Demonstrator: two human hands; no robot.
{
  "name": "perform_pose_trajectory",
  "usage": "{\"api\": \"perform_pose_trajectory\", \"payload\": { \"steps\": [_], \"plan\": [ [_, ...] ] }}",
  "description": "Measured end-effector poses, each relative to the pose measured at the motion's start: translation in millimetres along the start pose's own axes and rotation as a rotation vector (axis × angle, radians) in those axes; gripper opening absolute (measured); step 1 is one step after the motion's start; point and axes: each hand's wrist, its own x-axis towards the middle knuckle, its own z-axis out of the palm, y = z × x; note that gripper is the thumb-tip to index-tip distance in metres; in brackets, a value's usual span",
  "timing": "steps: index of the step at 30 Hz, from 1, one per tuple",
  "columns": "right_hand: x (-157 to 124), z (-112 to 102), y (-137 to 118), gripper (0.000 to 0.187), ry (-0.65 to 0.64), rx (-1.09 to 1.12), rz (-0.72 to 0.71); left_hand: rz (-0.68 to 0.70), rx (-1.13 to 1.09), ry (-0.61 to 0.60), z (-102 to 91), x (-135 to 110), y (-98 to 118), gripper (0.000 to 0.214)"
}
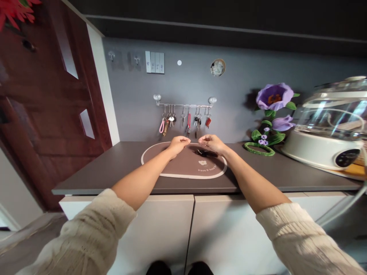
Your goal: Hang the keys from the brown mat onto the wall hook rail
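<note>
Above the brown oval mat [177, 164], my left hand [179, 144] is closed in a pinch, fingertips pointing right. My right hand [212, 143] faces it across a small gap, thumb and fingers also pinched together. Whatever either hand holds is too small to make out. Just under my right hand lies a dark bunch, apparently keys [205, 153], on the mat. Behind both hands a clear rail [185, 105] on the wall carries several hanging keys, among them a pink strap [162, 125], a red carabiner-like loop [189, 121] and a red-brown tag [208, 122].
The grey counter [94, 164] ends at a front edge above white cabinet doors [160, 229]. Purple artificial flowers [274, 97] and a white appliance with a clear lid [321, 149] stand at the right. A dark overhead cabinet [229, 23] hangs above. At left is a red-brown door [48, 114].
</note>
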Motion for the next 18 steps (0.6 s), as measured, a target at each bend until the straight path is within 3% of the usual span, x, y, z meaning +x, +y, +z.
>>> {"api": "perform_pose_trajectory", "payload": {
  "steps": [4,8,18],
  "plan": [
    [-5.0,-3.7,2.4,0.027,-0.117,-0.201,-0.018,0.035,0.045,-0.038,0.0,-1.7,-3.3,0.014],
    [-4.4,-4.5,0.2,0.030,-0.193,-0.255,-0.027,0.062,0.154,-0.048,0.2,-4.2,-3.5,0.011],
    [-8.9,1.2,-5.7,0.021,-0.210,-0.562,-0.086,0.166,0.408,-0.091,0.6,-5.1,-3.3,0.014]
  ]
}}
